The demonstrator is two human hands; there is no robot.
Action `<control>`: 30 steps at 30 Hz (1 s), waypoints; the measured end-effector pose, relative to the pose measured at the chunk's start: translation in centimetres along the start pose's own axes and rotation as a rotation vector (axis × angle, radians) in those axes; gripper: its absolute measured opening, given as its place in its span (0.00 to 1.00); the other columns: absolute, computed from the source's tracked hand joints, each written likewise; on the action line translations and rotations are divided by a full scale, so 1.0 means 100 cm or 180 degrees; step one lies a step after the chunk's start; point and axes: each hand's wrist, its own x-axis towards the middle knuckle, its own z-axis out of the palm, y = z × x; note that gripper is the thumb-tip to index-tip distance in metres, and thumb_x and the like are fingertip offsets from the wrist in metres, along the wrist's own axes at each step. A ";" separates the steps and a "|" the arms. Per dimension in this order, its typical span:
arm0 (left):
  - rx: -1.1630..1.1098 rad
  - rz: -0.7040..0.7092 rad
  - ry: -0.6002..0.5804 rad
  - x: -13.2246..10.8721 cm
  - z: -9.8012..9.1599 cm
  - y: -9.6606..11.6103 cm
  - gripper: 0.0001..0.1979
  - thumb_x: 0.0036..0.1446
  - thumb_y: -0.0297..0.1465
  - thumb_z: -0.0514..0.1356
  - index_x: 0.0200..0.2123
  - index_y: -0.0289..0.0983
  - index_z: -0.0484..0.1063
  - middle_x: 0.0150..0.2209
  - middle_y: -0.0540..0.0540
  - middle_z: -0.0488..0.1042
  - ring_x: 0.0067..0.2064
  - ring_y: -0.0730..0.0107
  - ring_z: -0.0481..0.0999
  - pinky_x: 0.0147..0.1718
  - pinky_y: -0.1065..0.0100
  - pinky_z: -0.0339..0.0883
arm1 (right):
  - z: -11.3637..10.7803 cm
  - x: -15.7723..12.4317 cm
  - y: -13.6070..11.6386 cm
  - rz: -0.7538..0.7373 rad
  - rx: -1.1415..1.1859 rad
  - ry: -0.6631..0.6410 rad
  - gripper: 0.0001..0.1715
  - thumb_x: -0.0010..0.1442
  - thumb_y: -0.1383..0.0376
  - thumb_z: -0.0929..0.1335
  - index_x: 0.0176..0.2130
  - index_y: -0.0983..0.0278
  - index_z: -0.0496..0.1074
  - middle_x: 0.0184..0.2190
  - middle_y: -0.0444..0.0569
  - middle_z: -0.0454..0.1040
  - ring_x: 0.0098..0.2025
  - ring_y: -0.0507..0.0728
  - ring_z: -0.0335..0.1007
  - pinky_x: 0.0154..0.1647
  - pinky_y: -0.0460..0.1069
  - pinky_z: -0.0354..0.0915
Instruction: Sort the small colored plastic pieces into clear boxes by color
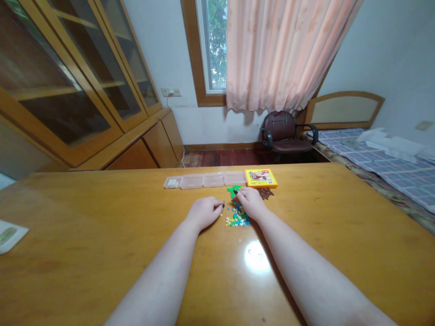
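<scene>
My left hand rests on the table with its fingers curled and pressed together; whatever they may hold is too small to make out. Just right of it lies a mixed pile of small coloured pieces in blue, green, yellow and white. Between that pile and a heap of green pieces is my right hand, its thumb and fingers pinched at the green heap's edge. Anything in that pinch is hidden. Small brown pieces lie beyond my right hand, partly covered by it.
Behind the piles stands a row of clear plastic trays, joined at the right by a yellow box. A white device sits at the table's left edge. Past the wooden table are a brown chair, a bed and a glass-door cabinet.
</scene>
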 end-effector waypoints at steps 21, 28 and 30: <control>-0.0106 0.0377 -0.0142 0.000 0.000 0.006 0.15 0.58 0.35 0.51 0.41 0.44 0.77 0.38 0.48 0.79 0.38 0.65 0.75 0.37 0.68 0.65 | 0.000 0.001 -0.001 0.0180 -0.0071 -0.0033 0.28 0.64 0.59 0.59 0.20 0.63 0.76 0.21 0.48 0.72 0.29 0.53 0.65 0.34 0.47 0.54; -0.0258 0.0430 -0.0183 -0.001 0.000 0.007 0.15 0.57 0.33 0.52 0.43 0.44 0.76 0.39 0.49 0.79 0.39 0.66 0.75 0.38 0.69 0.65 | 0.000 0.000 -0.003 -0.0011 0.0003 -0.0100 0.23 0.63 0.62 0.59 0.28 0.62 0.79 0.26 0.47 0.74 0.33 0.53 0.67 0.36 0.46 0.56; -0.0394 0.0469 -0.0202 -0.001 0.000 0.007 0.16 0.56 0.33 0.52 0.45 0.44 0.75 0.41 0.50 0.78 0.40 0.67 0.75 0.39 0.70 0.65 | 0.000 0.000 -0.002 0.0012 0.0013 -0.0019 0.22 0.63 0.63 0.60 0.28 0.63 0.79 0.27 0.47 0.74 0.33 0.53 0.67 0.37 0.46 0.56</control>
